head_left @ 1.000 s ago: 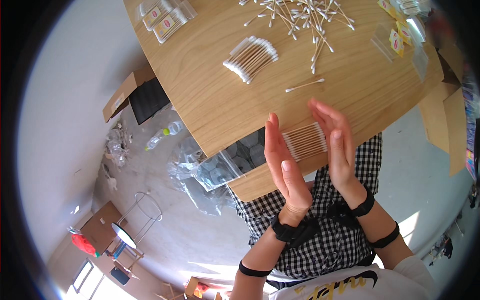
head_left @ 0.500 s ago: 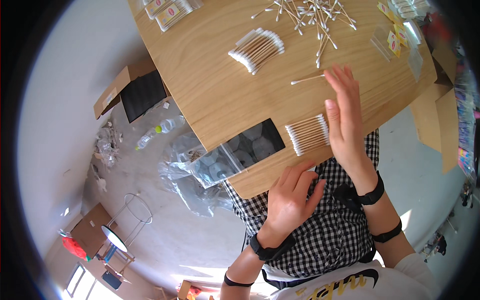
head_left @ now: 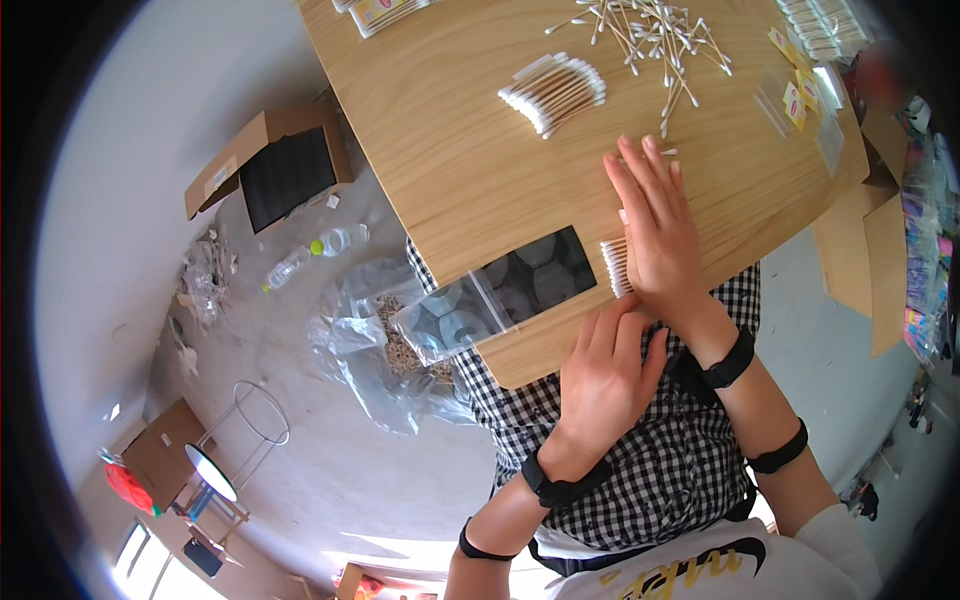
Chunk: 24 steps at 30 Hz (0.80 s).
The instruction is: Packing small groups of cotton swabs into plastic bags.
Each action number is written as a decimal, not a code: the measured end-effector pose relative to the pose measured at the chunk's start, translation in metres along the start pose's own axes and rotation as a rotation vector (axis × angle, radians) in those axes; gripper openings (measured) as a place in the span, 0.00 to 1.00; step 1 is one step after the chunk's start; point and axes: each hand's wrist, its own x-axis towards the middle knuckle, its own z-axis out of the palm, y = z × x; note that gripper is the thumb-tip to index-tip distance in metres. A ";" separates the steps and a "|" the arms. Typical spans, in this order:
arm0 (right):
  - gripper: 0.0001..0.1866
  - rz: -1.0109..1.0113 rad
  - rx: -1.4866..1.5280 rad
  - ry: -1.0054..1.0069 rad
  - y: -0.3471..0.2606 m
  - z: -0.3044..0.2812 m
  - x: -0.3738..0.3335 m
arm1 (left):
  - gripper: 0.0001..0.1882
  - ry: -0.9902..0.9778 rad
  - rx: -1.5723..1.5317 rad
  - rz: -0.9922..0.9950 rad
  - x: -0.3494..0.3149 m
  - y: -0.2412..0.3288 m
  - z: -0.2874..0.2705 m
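My right hand (head_left: 655, 230) reaches over the table with its fingers stretched out. It covers most of a neat row of cotton swabs (head_left: 613, 268); only the row's left ends show. By its fingertips a white swab tip (head_left: 670, 152) peeks out, the stick hidden beneath the hand. My left hand (head_left: 610, 375) rests at the table's near edge, fingers loosely bent, thumb apart, fingertips close to the row. I see nothing in it. To the left, a clear zip bag with a dark printed panel (head_left: 540, 272) lies partly over the table edge.
A fanned bundle of swabs (head_left: 553, 95) and a loose swab pile (head_left: 655, 35) lie farther back. Yellow cards (head_left: 795, 104) and clear bags sit at the far right. Cardboard boxes (head_left: 290, 125), bottles (head_left: 340, 238) and a plastic sack (head_left: 370, 380) are on the floor.
My right hand has moved left and now covers most of the swab row and the single swab. My left hand stays by the table edge. The view has shifted slightly.
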 end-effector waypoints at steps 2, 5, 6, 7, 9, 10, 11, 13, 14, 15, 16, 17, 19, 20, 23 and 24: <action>0.29 -0.012 -0.012 -0.001 -0.001 0.000 0.001 | 0.10 0.012 -0.005 -0.011 -0.001 0.002 -0.004; 0.30 -0.032 -0.021 -0.002 -0.001 0.002 0.000 | 0.12 0.000 -0.109 -0.099 -0.005 0.004 -0.024; 0.30 -0.040 -0.024 -0.001 0.000 0.003 0.000 | 0.13 0.037 -0.086 -0.096 -0.005 0.000 -0.039; 0.30 -0.038 -0.031 -0.003 0.002 0.003 -0.002 | 0.15 0.084 0.015 -0.075 -0.005 -0.008 -0.053; 0.31 -0.009 -0.015 -0.028 -0.003 0.004 0.002 | 0.23 0.094 0.249 -0.147 -0.006 -0.023 -0.086; 0.31 -0.016 -0.012 -0.022 -0.008 0.002 0.005 | 0.23 0.102 0.254 -0.144 -0.006 -0.031 -0.099; 0.31 -0.030 -0.006 -0.042 -0.014 0.005 0.008 | 0.27 0.077 0.350 -0.114 -0.005 -0.039 -0.109; 0.32 -0.052 0.008 -0.052 -0.024 0.007 0.013 | 0.35 0.027 0.480 -0.045 -0.004 -0.052 -0.119; 0.32 -0.066 -0.018 -0.054 -0.029 0.008 0.016 | 0.35 0.036 0.492 -0.041 -0.002 -0.053 -0.120; 0.32 -0.076 -0.054 -0.057 -0.029 0.010 0.018 | 0.35 0.015 0.469 -0.019 0.003 -0.057 -0.115; 0.32 -0.079 -0.057 -0.046 -0.029 0.013 0.019 | 0.35 -0.007 0.445 0.005 0.009 -0.060 -0.111; 0.32 -0.084 -0.044 -0.050 -0.034 0.014 0.022 | 0.36 -0.012 0.441 0.022 0.013 -0.059 -0.114; 0.31 -0.096 -0.032 -0.050 -0.040 0.019 0.026 | 0.36 -0.028 0.431 -0.006 0.016 -0.059 -0.116; 0.31 -0.107 -0.025 -0.050 -0.040 0.023 0.026 | 0.36 -0.050 0.405 -0.037 0.018 -0.060 -0.115; 0.31 -0.138 -0.007 -0.051 -0.046 0.028 0.030 | 0.34 -0.046 0.408 -0.021 0.023 -0.060 -0.115; 0.31 -0.153 0.003 -0.051 -0.049 0.029 0.031 | 0.33 -0.057 0.402 -0.017 0.024 -0.060 -0.116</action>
